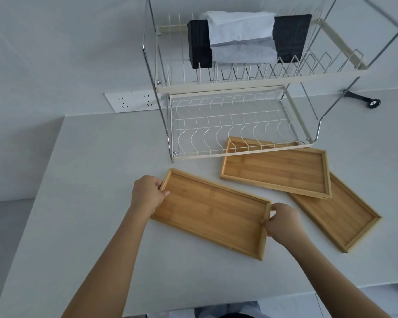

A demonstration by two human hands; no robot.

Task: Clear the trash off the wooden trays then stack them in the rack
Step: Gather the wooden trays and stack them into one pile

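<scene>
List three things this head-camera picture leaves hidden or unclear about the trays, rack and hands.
1. Far tray: its back edge lies behind the rack frame's lower tier wires.
2. Right tray: the far tray covers its upper end.
3. Left hand and right hand: fingers under the near tray are hidden.

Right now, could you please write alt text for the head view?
Left hand and right hand grip the ends of a rectangular bamboo tray on a white table. Two more overlapping trays lie before a two-tier white wire rack.
</scene>
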